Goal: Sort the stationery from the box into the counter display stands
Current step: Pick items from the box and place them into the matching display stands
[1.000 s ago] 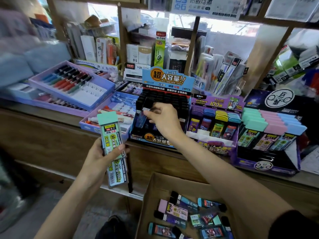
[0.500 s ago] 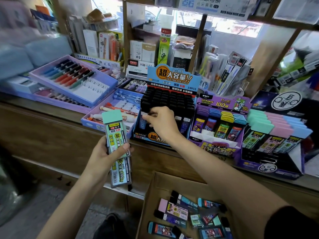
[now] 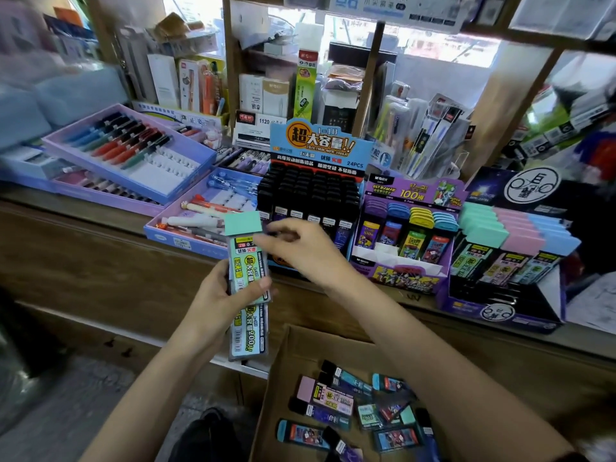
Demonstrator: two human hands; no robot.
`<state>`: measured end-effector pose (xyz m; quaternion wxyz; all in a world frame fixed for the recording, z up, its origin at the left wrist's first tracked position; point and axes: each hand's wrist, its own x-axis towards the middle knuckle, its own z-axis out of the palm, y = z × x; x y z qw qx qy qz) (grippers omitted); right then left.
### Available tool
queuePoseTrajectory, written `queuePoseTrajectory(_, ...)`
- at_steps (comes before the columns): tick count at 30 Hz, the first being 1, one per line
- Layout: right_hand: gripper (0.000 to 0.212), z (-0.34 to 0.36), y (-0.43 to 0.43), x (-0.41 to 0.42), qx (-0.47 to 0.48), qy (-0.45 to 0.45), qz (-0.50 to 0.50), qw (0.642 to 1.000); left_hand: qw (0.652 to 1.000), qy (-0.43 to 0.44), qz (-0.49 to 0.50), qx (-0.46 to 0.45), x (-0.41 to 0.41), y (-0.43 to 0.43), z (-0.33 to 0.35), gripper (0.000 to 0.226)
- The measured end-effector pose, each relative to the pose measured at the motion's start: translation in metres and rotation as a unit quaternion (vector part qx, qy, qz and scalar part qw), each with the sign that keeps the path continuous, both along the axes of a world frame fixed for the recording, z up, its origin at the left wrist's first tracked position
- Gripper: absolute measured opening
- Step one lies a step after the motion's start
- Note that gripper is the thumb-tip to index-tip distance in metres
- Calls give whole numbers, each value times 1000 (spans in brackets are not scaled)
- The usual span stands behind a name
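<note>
The left hand (image 3: 220,301) has its grip clamped on green-capped lead refill cases (image 3: 247,261) nearer than the black display stand (image 3: 310,191) — the right hand (image 3: 306,251) is at their top, its grip too blurred to tell.

A green refill box (image 3: 305,85) is standing beside white boxes (image 3: 263,96), clear pen packets (image 3: 430,131) are leaning in a rack, and a printed sign (image 3: 393,8) is hanging overhead.
</note>
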<state>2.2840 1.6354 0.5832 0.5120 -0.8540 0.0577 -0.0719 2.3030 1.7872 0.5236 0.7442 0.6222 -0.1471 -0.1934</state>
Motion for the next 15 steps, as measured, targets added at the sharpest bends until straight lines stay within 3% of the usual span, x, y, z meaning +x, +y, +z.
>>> queuePoseTrajectory(2,38,-5,-5,-11,74,39,29,996,1000,-3,-21,0,-7,-12,3,55)
queuePoseTrajectory(6,30,-5,-26,-34,189,11,9,982,998,-14,-57,4,-23,-35,12,56)
queuePoseTrajectory(15,20,16,-94,-83,207,-43,-98,972,983,-32,-182,-9,-49,-83,25,74)
